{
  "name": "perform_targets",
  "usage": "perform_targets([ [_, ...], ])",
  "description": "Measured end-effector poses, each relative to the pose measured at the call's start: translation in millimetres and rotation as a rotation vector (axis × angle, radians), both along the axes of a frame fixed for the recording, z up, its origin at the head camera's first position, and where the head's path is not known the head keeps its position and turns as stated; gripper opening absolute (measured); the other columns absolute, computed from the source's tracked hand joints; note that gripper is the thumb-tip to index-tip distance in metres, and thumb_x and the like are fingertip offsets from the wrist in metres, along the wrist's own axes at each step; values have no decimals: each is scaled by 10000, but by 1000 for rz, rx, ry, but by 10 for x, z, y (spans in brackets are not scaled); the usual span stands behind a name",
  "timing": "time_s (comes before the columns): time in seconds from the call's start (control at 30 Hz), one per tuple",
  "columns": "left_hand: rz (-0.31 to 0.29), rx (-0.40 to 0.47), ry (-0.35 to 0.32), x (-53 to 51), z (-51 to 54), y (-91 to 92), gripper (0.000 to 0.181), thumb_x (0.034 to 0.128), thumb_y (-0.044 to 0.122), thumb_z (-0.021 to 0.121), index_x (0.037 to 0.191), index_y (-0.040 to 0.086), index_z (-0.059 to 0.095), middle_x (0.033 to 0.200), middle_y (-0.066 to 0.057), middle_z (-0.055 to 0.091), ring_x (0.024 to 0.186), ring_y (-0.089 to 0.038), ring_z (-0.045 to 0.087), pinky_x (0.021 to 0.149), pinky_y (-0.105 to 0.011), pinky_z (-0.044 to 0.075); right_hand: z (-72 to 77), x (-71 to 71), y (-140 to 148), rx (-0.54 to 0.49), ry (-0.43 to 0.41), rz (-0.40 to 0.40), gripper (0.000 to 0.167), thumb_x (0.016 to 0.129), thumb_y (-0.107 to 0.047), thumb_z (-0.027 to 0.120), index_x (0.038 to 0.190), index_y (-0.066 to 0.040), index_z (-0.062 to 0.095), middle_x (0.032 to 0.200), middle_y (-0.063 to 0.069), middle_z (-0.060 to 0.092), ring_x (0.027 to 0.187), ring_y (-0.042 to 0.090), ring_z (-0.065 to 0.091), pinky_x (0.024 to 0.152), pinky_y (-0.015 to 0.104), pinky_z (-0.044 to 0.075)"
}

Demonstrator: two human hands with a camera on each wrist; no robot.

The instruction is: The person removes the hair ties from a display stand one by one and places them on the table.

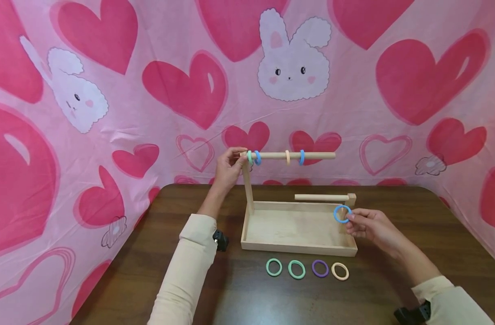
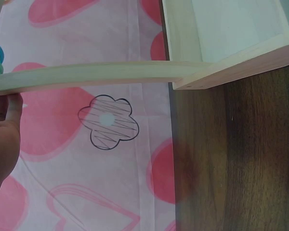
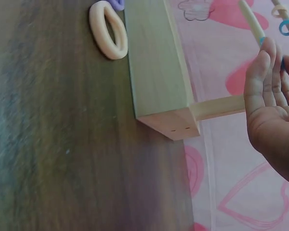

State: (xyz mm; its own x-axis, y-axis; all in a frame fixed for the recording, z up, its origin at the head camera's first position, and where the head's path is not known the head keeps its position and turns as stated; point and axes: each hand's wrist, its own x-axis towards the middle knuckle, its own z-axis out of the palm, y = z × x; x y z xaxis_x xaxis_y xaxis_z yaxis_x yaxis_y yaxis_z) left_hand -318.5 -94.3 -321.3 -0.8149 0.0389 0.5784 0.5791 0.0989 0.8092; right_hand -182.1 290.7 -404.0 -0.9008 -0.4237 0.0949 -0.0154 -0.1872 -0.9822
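Observation:
My left hand [image 1: 229,168] grips the top of the tall post on a wooden stand [image 1: 296,247], where the upper rod [image 1: 318,155] begins. On that rod hang a green ring [image 1: 250,157] and a blue ring [image 1: 258,158] close to my fingers, with a cream ring [image 1: 288,157] and another blue ring [image 1: 302,157] farther right. A blue ring [image 1: 335,218] is pinched between the thumb and fingers of my right hand [image 1: 371,228]. It is held up in front of the short post, below the lower rod [image 1: 320,197]; whether it touches the post I cannot tell.
In front of the stand, two green rings [image 1: 274,267], a purple ring [image 1: 320,268] and a cream ring [image 1: 340,271] lie in a row on the dark wooden table [image 1: 247,298]. A pink cloth [image 1: 239,104] with hearts and rabbits hangs behind.

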Motion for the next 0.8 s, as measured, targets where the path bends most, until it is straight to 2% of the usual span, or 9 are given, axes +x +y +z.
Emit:
perform_targets([
  [0.2, -17, -4, -31, 9, -1, -1, 232, 955, -17, 646, 1175, -91, 645, 1050, -330, 656, 804, -25, 608, 680, -170, 527, -52, 30, 57, -7, -36, 99, 399, 1070, 0, 388, 1027, -188, 738, 895, -77, 761, 836, 44, 736, 767, 217, 601],
  [0.3, -5, -7, -31, 7, 3, -6, 233, 955, -12, 649, 1175, -88, 645, 1048, -314, 660, 805, -21, 607, 693, -161, 526, -73, 35, 78, 0, -61, 164, 417, 1073, 2, 369, 1044, -186, 740, 907, -84, 756, 843, 30, 728, 780, 214, 602],
  [0.5, 8, -10, -15, 13, 0, -7, 226, 951, -11, 656, 1163, -89, 652, 1035, -311, 664, 768, -16, 599, 611, -157, 474, -143, 93, 124, 9, -117, 279, 411, 1083, -18, 339, 1077, -175, 718, 937, -94, 751, 848, 16, 709, 806, 215, 598],
  [0.8, -6, -15, -12, 3, -1, -9, 241, 948, -6, 662, 1175, -87, 648, 1068, -335, 655, 798, 4, 600, 627, -157, 467, -238, 199, 171, 73, -211, 336, 362, 1084, -53, 363, 1054, -182, 700, 921, -119, 736, 832, -4, 700, 781, 179, 581],
])
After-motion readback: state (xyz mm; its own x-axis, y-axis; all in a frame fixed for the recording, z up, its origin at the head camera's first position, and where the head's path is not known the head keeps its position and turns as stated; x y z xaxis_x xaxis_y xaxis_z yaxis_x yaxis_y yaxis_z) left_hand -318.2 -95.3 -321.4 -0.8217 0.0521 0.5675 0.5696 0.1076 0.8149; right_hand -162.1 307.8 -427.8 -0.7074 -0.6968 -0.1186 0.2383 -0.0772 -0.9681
